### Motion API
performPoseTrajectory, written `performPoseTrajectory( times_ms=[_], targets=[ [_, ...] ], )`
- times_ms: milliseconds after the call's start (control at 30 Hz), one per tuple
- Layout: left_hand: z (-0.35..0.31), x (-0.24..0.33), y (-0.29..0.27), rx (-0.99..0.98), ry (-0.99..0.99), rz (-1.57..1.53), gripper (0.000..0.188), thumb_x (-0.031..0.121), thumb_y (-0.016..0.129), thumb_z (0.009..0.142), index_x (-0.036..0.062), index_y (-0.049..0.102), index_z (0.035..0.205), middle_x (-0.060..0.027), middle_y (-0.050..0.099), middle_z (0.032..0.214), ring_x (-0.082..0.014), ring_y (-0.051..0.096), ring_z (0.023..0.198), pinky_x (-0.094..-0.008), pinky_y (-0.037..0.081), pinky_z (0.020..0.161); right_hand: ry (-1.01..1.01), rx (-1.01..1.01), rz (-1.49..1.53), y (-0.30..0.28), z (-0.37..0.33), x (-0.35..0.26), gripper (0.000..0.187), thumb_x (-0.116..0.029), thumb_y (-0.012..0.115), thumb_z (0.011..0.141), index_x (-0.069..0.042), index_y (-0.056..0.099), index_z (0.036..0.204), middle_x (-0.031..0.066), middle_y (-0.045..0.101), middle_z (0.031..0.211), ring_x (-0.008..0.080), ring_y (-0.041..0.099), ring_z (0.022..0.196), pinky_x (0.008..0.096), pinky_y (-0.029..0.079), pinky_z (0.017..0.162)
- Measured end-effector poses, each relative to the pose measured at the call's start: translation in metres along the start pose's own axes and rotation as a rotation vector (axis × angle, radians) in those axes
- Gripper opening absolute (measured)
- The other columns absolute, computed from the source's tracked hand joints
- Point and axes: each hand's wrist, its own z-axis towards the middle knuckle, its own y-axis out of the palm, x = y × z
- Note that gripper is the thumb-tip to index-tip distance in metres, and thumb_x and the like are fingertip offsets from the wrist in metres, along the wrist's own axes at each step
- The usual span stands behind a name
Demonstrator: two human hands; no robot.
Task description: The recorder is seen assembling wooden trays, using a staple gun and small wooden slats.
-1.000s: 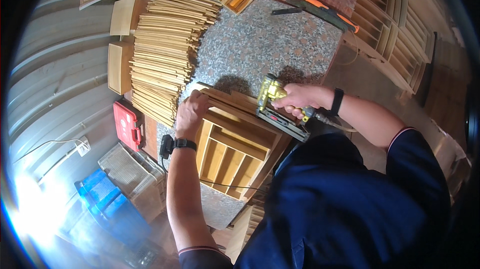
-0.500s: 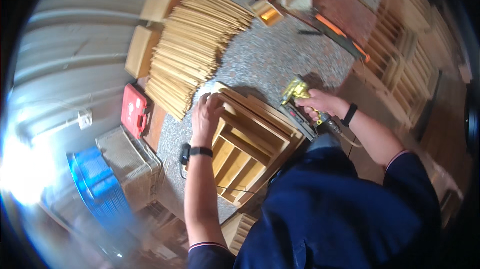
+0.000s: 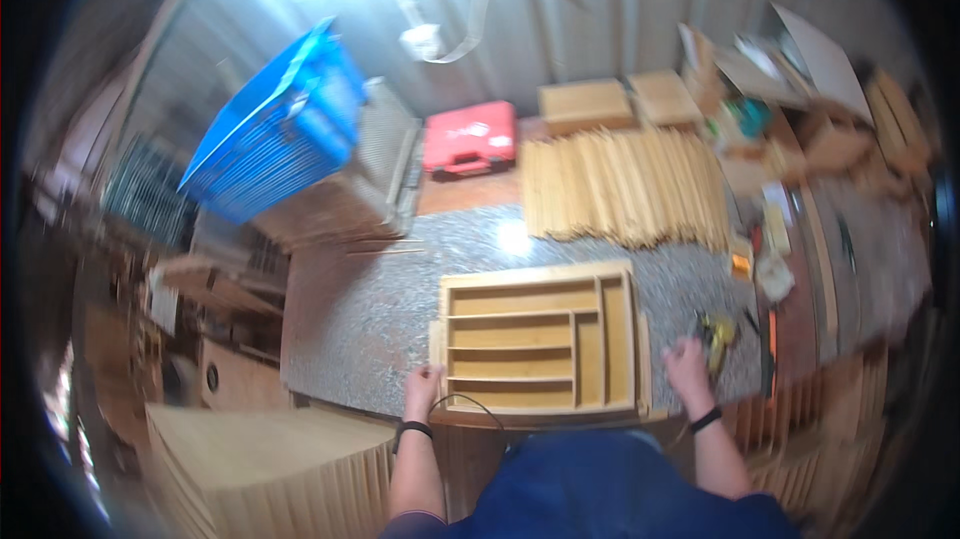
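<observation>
A wooden compartment tray (image 3: 510, 366) lies on the speckled tabletop in front of me, its long dividers running left to right and one section upright at the right. At its front left corner my left hand (image 3: 423, 389) has its fingers curled against the side of the tray. My right hand (image 3: 687, 369) is just off the tray's right side, blurred, its fingers apart and not around anything I can see. Right beside it a yellow and black nail gun (image 3: 718, 334) rests on the table. A thin dark cable runs from my left wrist across the tray's front edge.
Behind the tray lies a wide row of thin wooden strips (image 3: 625, 189). A red case (image 3: 470, 139) and a blue basket (image 3: 285, 129) are at the back left. An orange and black bar-shaped tool (image 3: 770, 354) lies at the right. Wooden panels (image 3: 270, 449) are stacked at the lower left.
My view has swung round to face the table squarely. The nail gun has left my right hand and lies on the table. My left hand has gone from the tray's far rim to its front left corner.
</observation>
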Motion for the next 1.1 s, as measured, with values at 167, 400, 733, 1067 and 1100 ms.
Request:
performPoseTrajectory(
  times_ms=[167,400,733,1067,1100],
  targets=[
    [-0.012,0.010,0.042,-0.041,0.047,-0.086,0.046,0.043,0.076,0.094,-0.0001,0.077,0.110,-0.0252,0.076,0.099,-0.0371,0.076,0.094,-0.0461,0.058,0.085,-0.194,-0.079,-0.085,0.060,-0.013,-0.051,0.035,-0.021,0.073,0.090,0.004,0.065,0.114,0.0307,0.064,0.114,0.0509,0.060,0.112,0.0551,0.050,0.097],
    [-0.035,0.009,0.041,0.262,0.315,-0.028,0.036,0.031,0.071,0.098,-0.0048,0.073,0.100,-0.0301,0.068,0.100,-0.0488,0.067,0.100,-0.0538,0.054,0.092,-0.249,0.026,-0.377,0.087,0.007,-0.036,0.023,-0.018,0.065,0.089,0.001,0.076,0.096,0.0318,0.072,0.090,0.0527,0.070,0.093,0.0570,0.055,0.083],
    [-0.135,-0.011,-0.011,0.493,0.316,-0.265,0.034,0.029,0.070,0.099,0.0004,0.071,0.116,-0.0211,0.068,0.112,-0.0417,0.066,0.108,-0.0479,0.054,0.093,-0.432,0.077,-0.121,0.053,0.061,-0.012,0.032,-0.020,0.054,0.108,-0.002,0.069,0.130,-0.0020,0.061,0.084,0.0119,0.048,0.070,0.0295,0.041,0.062],
    [-0.361,-0.123,0.007,0.890,0.287,-0.357,0.022,0.021,0.068,0.101,0.0010,0.066,0.108,-0.0230,0.064,0.104,-0.0468,0.063,0.098,-0.0506,0.054,0.083,-0.559,-0.327,0.146,0.008,-0.095,-0.064,0.031,-0.017,0.055,0.109,-0.002,0.067,0.133,-0.0007,0.060,0.084,0.0132,0.046,0.069,0.0298,0.042,0.061],
    [-0.389,-0.132,0.005,0.980,0.352,-0.337,0.023,0.018,0.069,0.099,0.0021,0.068,0.115,-0.0218,0.065,0.104,-0.0443,0.064,0.095,-0.0482,0.055,0.082,-0.576,-0.380,0.164,0.006,-0.118,-0.059,0.031,-0.017,0.055,0.109,-0.002,0.067,0.133,-0.0006,0.060,0.084,0.0133,0.046,0.069,0.0299,0.042,0.061]
  ],
)
